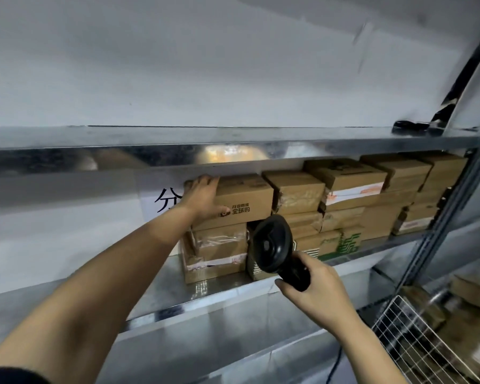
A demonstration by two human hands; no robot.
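— What is the left hand (203,198) doing?
— It's clasping the top box (247,199) at the stack's left end on the shelf (219,293), thumb across its front.
— And the scanner (273,245)?
— The right hand (315,288) is gripping its handle, nearer. I'd be turning the box's printed face squarely toward it.

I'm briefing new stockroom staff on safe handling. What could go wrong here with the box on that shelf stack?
The left hand holds the top box by its left end alone, since the right hand grips the scanner; pulled out, the box might tip and drop. It rests on a taped box below, which could get dragged toward the shelf edge.
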